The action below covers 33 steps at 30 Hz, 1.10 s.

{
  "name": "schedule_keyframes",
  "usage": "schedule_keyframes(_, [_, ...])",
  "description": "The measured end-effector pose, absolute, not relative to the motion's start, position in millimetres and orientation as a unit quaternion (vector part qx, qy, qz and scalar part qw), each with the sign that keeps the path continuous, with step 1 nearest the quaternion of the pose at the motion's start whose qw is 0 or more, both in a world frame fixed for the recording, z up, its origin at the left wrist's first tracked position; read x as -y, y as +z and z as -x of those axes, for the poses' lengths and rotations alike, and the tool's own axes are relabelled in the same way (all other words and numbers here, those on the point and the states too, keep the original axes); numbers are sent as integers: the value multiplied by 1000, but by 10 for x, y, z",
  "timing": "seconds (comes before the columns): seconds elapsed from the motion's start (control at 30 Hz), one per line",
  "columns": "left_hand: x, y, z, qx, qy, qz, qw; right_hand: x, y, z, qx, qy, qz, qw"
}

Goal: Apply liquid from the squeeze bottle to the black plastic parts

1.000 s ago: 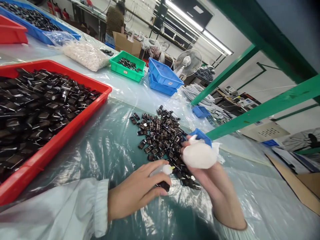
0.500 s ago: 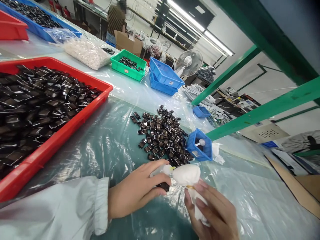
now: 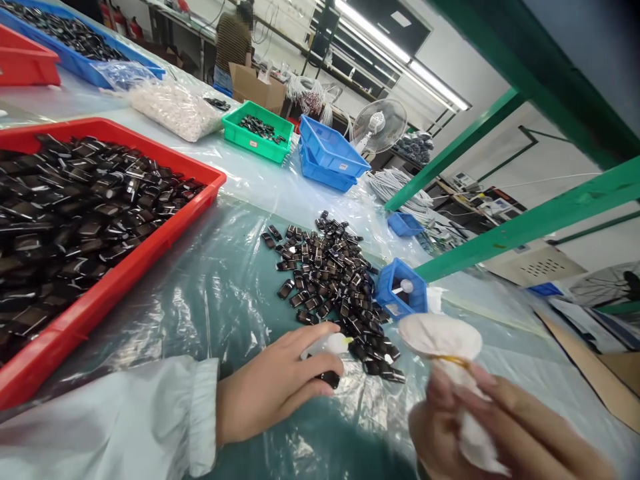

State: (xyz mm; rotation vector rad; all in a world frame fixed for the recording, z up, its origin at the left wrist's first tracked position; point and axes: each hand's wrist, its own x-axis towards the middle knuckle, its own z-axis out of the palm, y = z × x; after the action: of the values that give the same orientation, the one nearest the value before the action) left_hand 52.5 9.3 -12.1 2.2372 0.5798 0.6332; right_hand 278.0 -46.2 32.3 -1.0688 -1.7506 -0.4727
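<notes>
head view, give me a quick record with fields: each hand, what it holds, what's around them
left hand: rests on the plastic sheet, gripping a small bottle and a black part
right hand: up off the table, gripping a white cloth pad tied with a band
beyond the hands: loose pile of black parts
left side: red tray full of black parts
beside the pile: small blue bin
</notes>
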Motion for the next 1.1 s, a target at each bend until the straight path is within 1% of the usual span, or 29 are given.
schedule_keyframes(0.07, [-94,-139,-529,-225,251,-868,364,377,416,-2633,657,-230,423,580])
schedule_keyframes(0.1, [-95,-147,-535,-226,253,-868,363,351,415,-2565,648,-221,406,605])
schedule_keyframes(0.17, [-98,-161,-548,-226,258,-868,360,336,344,-2468,666,-138,414,605])
schedule_keyframes(0.27, [-99,-177,-566,-226,265,-868,353,373,203,-2428,690,-28,442,572])
schedule_keyframes(0.53, [-97,-174,-564,-227,275,-869,343,423,212,-2454,645,128,520,545])
schedule_keyframes(0.67, [-104,-173,-559,-224,274,-869,346,373,284,-2517,549,259,536,586])
schedule_keyframes(0.8, [-112,-165,-551,-218,270,-874,340,134,463,-2604,473,369,505,621])
schedule_keyframes(0.9, [-116,-158,-552,-215,271,-875,339,-134,541,-2608,469,449,472,596])
schedule_keyframes(1.0, [-118,-156,-559,-212,276,-872,343,-356,488,-2531,466,556,427,540])
schedule_keyframes(1.1, [-119,-157,-562,-214,279,-868,351,-456,393,-2432,471,609,410,488])
